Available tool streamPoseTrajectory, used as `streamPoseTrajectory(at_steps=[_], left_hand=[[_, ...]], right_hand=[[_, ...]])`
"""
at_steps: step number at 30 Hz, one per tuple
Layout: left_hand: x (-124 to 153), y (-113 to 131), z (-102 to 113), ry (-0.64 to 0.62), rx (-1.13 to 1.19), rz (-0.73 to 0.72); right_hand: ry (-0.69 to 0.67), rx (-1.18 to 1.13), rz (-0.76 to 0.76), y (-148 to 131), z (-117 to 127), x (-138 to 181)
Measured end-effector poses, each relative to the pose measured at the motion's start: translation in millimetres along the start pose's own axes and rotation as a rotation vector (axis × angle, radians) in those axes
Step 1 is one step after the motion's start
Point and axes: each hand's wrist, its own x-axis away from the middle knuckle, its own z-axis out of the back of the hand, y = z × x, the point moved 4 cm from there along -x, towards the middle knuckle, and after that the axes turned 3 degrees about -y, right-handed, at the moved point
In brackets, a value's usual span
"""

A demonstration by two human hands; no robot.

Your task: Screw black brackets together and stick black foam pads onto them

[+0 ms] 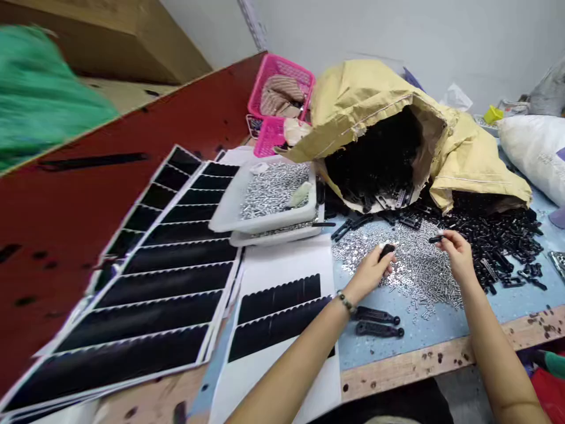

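Blk plastic part in L hand, fingers closed round it, over L part of silver metal-pin pile on blue bench. Slim blk piece pinched betw fingertips of R hand, R side of same pile. Two ring-ended blk pieces just R of L wrist. Torn yellow sacks behind, blk parts heap crowding pile's back edge. White pin tub to L; L forearm partly hiding sheet w/ blk strips.

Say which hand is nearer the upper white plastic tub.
Left. The left hand is right of the tub, nearer the camera; the right hand is farther right, across the metal pile.
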Motion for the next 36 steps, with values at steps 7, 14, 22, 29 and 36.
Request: streamPoseTrajectory(at_steps=[7, 14, 22, 29, 36], left_hand=[[20, 22, 1, 0.024, -0.208, -0.225], [33, 36, 8, -0.083, -0.431, -0.366], [37, 7, 8, -0.165, -0.422, -0.117], [24, -14, -17, -0.305, -0.227, -0.025], [29, -9, 0, -0.116, -0.199, -0.101]], right_hand=[[-0.329, 0.152, 0.266, -23, -71, 44], [-0.447, 0.274, 0.526, -49, -73, 58], [-0.449, 0.735, 0.28, -6, -47, 89], [-0.445, 1.154, 0.367, 20, -64, 112], [-0.402, 1.126, 0.38, 17, -66, 115]])
